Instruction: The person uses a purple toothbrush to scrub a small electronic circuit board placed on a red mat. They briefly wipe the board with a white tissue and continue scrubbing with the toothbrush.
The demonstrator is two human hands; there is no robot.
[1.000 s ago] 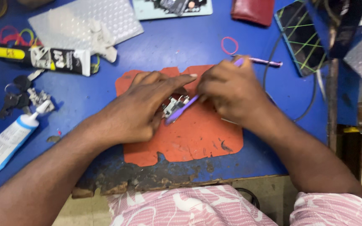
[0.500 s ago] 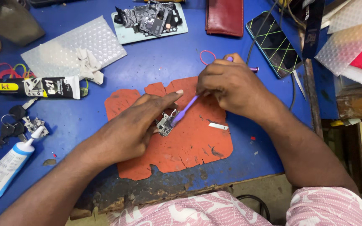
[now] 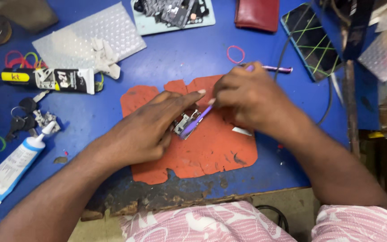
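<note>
The right hand [image 3: 251, 101] is closed around a purple brush [image 3: 196, 120], fingers pinched on the handle near its upper end, the head pressed down against a small circuit board [image 3: 185, 122]. The left hand [image 3: 151, 127] is clamped on that board, thumb and fingers pinning it flat on the orange work mat [image 3: 211, 152] near the mat's middle, with the index finger stretched out along its top edge.

The board is small and held only at one side — a hard stroke of the brush could, I judge, twist it out from under the fingers and skid it across the mat. Too much pressure could also catch a raised part on the board. A small pale strip [image 3: 242, 131] lies just beside the right hand and could be swept off the mat.

Containers: a pale green tray [image 3: 148, 24] at the far edge of the blue table [image 3: 180, 58] holds a heap of dark and silvery phone parts. Left of the mat lie a black adhesive tube [image 3: 52, 79] and a white tube with a blue band [image 3: 12, 166] — both lie capped, their contents not visible.
</note>
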